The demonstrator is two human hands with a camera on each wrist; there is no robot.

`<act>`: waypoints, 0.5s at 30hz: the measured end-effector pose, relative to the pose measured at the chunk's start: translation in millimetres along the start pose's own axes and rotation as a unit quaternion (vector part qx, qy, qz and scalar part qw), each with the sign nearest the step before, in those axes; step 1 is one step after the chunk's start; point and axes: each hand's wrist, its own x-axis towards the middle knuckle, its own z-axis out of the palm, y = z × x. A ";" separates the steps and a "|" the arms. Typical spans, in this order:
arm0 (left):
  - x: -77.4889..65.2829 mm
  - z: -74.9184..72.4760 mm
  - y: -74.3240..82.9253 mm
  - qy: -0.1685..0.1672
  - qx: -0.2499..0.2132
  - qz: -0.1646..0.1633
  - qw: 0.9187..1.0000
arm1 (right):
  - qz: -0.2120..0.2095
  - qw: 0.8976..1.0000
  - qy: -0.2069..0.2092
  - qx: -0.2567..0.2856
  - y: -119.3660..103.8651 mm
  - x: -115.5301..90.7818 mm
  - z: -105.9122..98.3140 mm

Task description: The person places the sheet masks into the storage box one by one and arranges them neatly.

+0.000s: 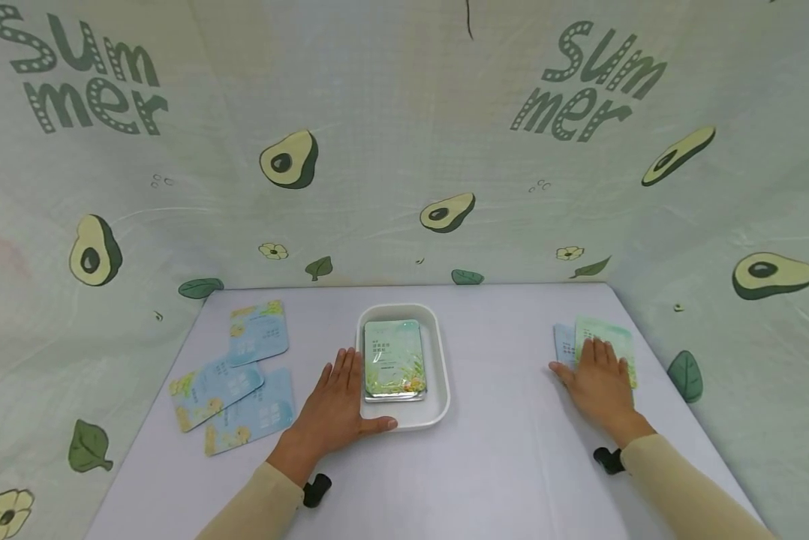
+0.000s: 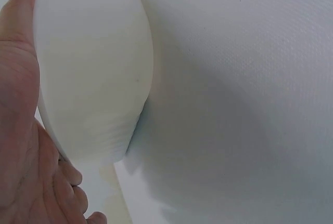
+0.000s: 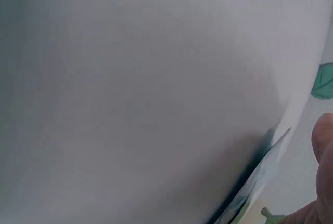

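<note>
centrally, white tray point(image 1: 437, 390) holding packet stack point(image 1: 394, 358), hands point(image 1: 330, 412) point(image 1: 602, 384) with fingers outstretched, left against tray, right on packet pair point(image 1: 607, 332)

The tray point(image 1: 437, 367) is apparently made of smooth, softly shiny plastic. The green sachet point(image 1: 392, 360) in it is faced with glossy film, and silvery, foil-like material is seen along its near edge. The tablecloth point(image 1: 499, 435) is finely textured and matt; the far backdrop point(image 1: 377, 75) is made of lightly creased cloth.
</note>
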 end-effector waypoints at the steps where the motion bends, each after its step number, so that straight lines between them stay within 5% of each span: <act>1: -0.2 -0.2 -0.1 0.000 0.000 0.000 1.000 | 0.012 1.000 -0.009 -0.003 5.3 -1.8 -0.9; 7: -1.2 -0.7 -0.7 0.000 0.001 0.003 1.000 | 0.062 0.997 -0.049 -0.007 23.4 -5.9 -2.6; 15: -0.9 0.9 -1.1 0.001 0.001 0.001 1.000 | 0.069 0.994 -0.086 0.007 24.1 -1.9 2.5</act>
